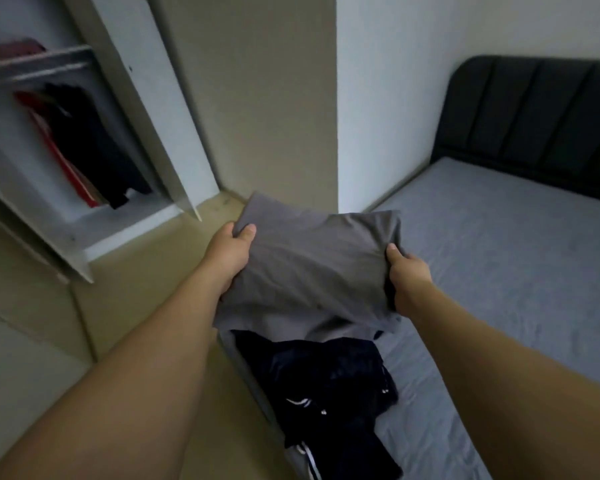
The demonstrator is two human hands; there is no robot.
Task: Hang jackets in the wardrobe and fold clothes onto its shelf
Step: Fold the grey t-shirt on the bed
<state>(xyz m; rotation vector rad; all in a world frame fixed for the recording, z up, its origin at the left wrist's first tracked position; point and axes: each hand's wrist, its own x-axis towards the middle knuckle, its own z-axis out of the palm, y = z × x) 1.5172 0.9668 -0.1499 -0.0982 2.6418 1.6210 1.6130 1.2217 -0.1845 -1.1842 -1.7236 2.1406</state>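
The left hand (231, 252) pinches the near-left edge of the folded grey garment (312, 268), thumb on top, fingers underneath. The right hand (407, 275) grips the right edge the same way. Holding both sides keeps the fold flat and stops it opening. The garment is lifted above the bed (499, 271) corner and a dark clothes pile (329, 386). The open wardrobe (84, 150), with hanging jackets (94, 147), stands left, presumably its destination.

Grey-sheeted bed (499, 271) at right, dark navy clothes (329, 393) heaped on its near left edge.
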